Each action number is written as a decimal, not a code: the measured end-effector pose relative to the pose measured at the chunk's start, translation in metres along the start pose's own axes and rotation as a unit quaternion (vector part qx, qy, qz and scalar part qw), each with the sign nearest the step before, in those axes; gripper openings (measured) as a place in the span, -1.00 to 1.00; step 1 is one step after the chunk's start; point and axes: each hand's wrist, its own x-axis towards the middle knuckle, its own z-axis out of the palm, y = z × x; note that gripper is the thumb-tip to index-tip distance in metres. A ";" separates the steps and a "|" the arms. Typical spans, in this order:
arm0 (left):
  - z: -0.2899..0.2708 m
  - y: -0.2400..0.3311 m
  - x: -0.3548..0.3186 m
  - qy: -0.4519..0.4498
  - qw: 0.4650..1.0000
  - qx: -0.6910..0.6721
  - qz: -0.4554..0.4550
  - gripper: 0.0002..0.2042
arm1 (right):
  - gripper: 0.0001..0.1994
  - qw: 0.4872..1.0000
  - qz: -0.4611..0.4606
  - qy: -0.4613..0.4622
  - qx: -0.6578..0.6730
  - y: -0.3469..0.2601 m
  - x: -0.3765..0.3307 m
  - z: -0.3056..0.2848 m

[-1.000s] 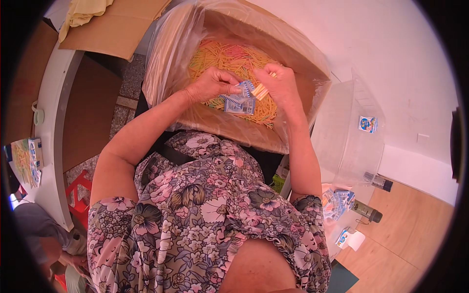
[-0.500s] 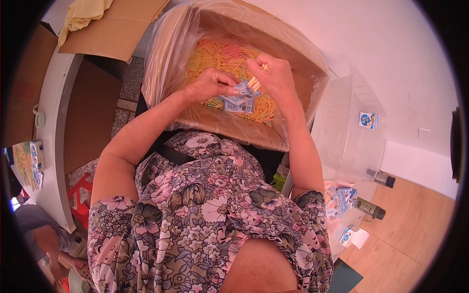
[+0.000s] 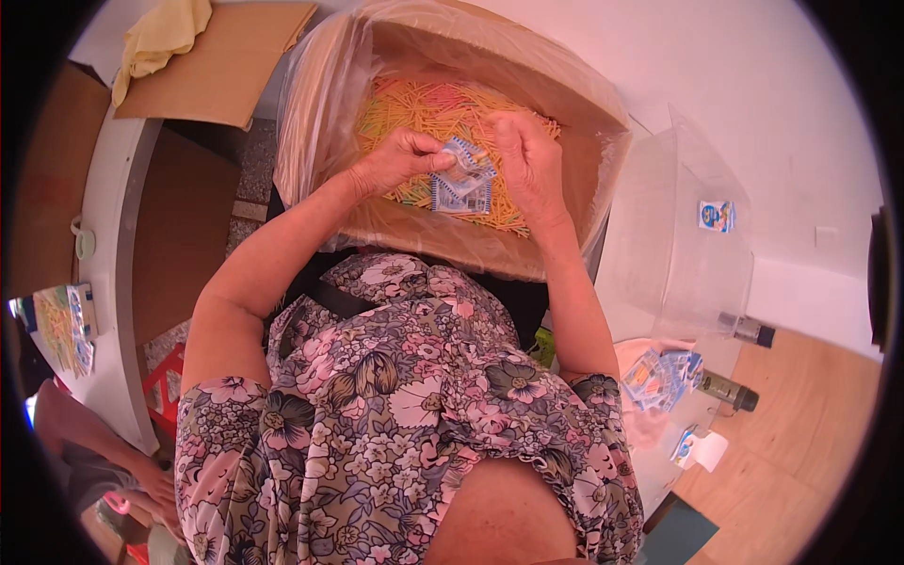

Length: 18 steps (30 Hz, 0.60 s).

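Note:
My left hand (image 3: pixel 403 160) is closed, with thumb and fingers pinching a small clear packet (image 3: pixel 468 160) with blue printed edges. Pale stick ends show at the packet's upper part. Close to its right side is my right hand (image 3: pixel 529 168), fingers curled; what they hold, if anything, is hidden. Just below the held packet, another blue-and-clear packet (image 3: pixel 461 200) rests on the sticks. Both hands are over a cardboard box (image 3: pixel 405 226) lined with clear plastic, in which a thick layer of thin yellow, green and pink sticks (image 3: pixel 424 104) lies.
On the right stand a clear plastic bin (image 3: pixel 650 254), a pile of packets (image 3: pixel 659 379) on pink cloth, and a dark bottle (image 3: pixel 730 389). At left are a white table (image 3: pixel 127 311), a cardboard flap (image 3: pixel 226 66) with a yellow cloth (image 3: pixel 160 42), and another person's arm (image 3: pixel 113 452).
The bundle of sticks that showed in my right hand is no longer visible there. My right hand has shifted slightly away from the packet, which now sits more upright in my left hand.

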 end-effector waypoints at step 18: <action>0.249 0.057 -0.007 -0.413 0.820 0.305 0.251 -0.79 | -0.71 0.872 0.255 0.406 -0.099 -0.016 -0.343 -0.178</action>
